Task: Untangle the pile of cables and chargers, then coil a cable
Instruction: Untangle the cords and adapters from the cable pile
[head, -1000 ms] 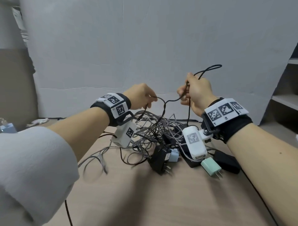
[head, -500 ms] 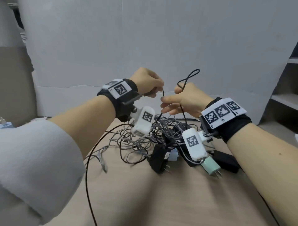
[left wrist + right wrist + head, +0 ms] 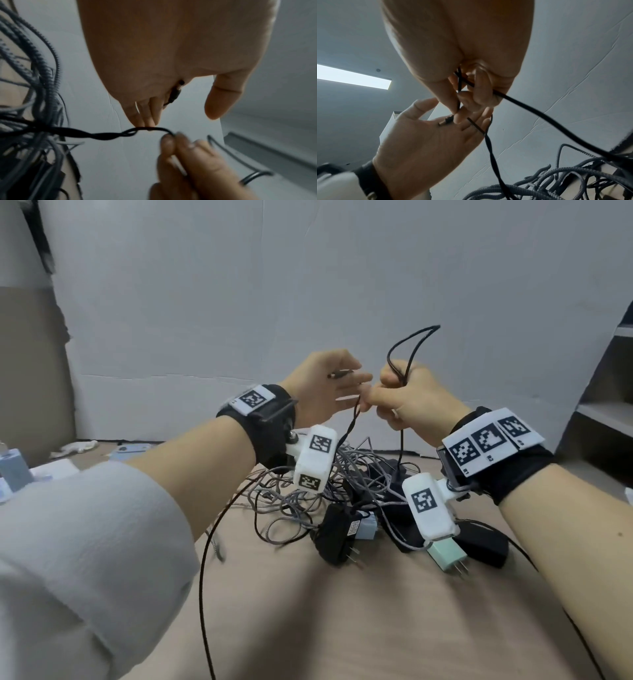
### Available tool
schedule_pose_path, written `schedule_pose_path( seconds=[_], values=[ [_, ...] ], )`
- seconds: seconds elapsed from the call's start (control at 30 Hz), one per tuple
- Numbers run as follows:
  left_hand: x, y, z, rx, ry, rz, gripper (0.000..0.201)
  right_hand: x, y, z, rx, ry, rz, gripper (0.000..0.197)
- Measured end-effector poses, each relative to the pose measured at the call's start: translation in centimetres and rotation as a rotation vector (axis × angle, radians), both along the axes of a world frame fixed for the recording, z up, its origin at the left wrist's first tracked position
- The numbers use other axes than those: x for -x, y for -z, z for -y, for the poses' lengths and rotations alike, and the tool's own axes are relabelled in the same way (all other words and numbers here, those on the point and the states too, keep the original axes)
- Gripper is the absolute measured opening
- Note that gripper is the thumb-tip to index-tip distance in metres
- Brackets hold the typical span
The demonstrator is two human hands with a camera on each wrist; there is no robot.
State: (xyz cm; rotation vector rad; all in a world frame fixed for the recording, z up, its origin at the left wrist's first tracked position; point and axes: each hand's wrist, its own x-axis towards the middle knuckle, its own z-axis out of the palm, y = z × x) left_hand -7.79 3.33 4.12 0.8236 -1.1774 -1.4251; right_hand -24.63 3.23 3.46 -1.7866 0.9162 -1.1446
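R hand fingers curled, clamped on black cable loops. L hand fingers extended, plug end resting across them.

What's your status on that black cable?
Right hand grips looped black cable. Left hand open, plug across its fingers. Cable twisted, trailing into pile.
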Motion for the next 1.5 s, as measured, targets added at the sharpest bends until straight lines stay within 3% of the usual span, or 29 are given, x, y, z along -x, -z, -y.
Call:
schedule_pose_path(
  seconds=[0.07,0.17,0.23,0.47,0.67,0.77,0.83,0.97,1.03,1.17,1.27,1.4,1.5],
  values=[
    [0.8,0.6,0.1,0.002,-0.013,0.025,0.014,0.2,-0.2,0.1,-0.009,-0.019,0.031,0.045],
    [1.8,1.4,0.7,0.006,-0.019,0.017,0.026,0.3,-0.3,0.2,-0.009,-0.008,0.072,0.044],
    [2.6,2.0,0.7,0.022,0.031,0.111,0.024,0.2,-0.2,0.3,0.009,0.035,0.089,0.044],
    [1.0,1.9,0.0,-0.052,0.022,0.609,0.055,1.0,0.6,1.1,-0.013,0.156,0.067,0.039],
    [-2.2,2.0,0.3,0.025,0.075,0.728,0.073,0.9,0.5,1.5,-0.056,0.196,0.188,0.035],
    [-2.5,2.6,0.1,0.063,0.093,0.904,0.069,0.6,-0.1,1.5,-0.044,0.213,0.282,0.036],
    [-2.3,3.2,0.2,0.058,0.117,0.922,0.072,0.2,-0.2,1.6,-0.025,0.219,0.31,0.034],
    [-2.1,3.7,0.4,0.134,0.004,0.997,0.082,-0.4,-0.1,1.7,-0.036,0.283,0.346,0.026],
    [-2.4,3.3,0.1,0.219,-0.072,1.086,0.071,-0.4,-0.1,1.8,-0.052,0.305,0.35,0.022],
    [-2.1,3.2,-0.3,0.334,-0.07,1.244,0.01,-0.5,-0.1,1.7,-0.058,0.271,0.33,0.016],
    [-1.0,3.8,-0.2,0.357,-0.015,1.279,0.018,-0.7,-0.1,1.6,-0.041,0.253,0.32,0.013],
    [-0.5,4.9,-0.1,0.313,0.18,1.332,0.023,0.0,0.0,2.1,-0.039,0.371,0.324,0.017],
    [-1.2,4.4,0.4,0.363,0.032,1.264,0.016,0.8,0.3,2.7,-0.068,0.423,0.349,0.021]
  ],
)
